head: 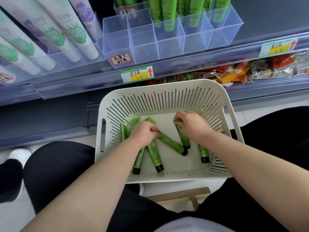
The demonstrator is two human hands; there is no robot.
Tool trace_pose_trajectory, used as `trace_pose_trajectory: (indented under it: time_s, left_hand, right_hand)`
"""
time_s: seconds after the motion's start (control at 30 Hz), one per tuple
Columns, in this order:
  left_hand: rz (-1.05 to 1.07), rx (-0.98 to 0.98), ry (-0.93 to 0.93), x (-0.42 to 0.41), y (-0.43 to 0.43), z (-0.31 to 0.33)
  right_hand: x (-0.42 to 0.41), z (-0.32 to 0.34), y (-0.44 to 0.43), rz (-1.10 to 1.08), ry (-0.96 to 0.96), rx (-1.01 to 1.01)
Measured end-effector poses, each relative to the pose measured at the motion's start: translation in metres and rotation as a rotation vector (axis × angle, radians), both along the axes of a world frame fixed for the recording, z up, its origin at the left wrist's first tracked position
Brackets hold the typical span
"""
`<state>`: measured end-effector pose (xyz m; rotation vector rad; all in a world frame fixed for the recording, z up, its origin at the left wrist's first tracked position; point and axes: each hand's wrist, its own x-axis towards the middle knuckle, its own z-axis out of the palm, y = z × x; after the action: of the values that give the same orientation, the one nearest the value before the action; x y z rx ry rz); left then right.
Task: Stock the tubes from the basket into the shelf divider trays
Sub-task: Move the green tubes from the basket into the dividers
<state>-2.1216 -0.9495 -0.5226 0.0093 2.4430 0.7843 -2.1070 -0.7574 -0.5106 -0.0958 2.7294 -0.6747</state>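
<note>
Head view: in the white slotted plastic basket [167, 96], left grip [143, 131] and right grip [192, 124] pinch green plastic tubes [170, 142] by crimps for lifting.

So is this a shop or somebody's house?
Most likely a shop. The shelf edge carries price labels, clear divider trays hold rows of matching green tubes, and packets of snacks sit underneath.

One basket [167, 91]. In it are six tubes [170, 143], as far as I can count. One tray [167, 46] has five front compartments. Two price labels [137, 74].
</note>
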Motion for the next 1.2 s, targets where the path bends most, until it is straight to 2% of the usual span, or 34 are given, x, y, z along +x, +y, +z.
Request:
trace_pose_trajectory:
  time_s: [0.13, 0.23, 0.37, 0.63, 0.8, 0.97, 1.2]
  left_hand:
    - [-0.078, -0.105, 0.102, 0.001, 0.008, -0.005]
    - [-0.049, -0.068, 0.123, 0.002, 0.012, -0.001]
    - [-0.043, -0.094, 0.273, 0.002, 0.012, 0.02]
    - [-0.03, -0.081, 0.556, -0.002, 0.011, 0.088]
    - [0.067, 0.034, 0.688, -0.011, 0.012, 0.144]
    - [0.188, 0.137, 0.827, -0.024, 0.012, 0.209]
    - [0.26, 0.116, 0.976, -0.059, 0.011, 0.278]
  right_hand:
    - [0.002, 0.003, 0.001, 0.002, 0.001, -0.032]
    - [0.002, 0.007, 0.002, 0.002, 0.014, -0.024]
    - [0.002, 0.02, 0.002, -0.016, 0.092, -0.004]
    - [0.001, 0.072, 0.005, -0.02, 0.302, 0.039]
    - [-0.008, 0.123, 0.002, -0.025, 0.501, 0.04]
    - [-0.021, 0.185, 0.001, -0.054, 0.644, -0.012]
    - [-0.053, 0.25, -0.003, -0.083, 0.811, -0.096]
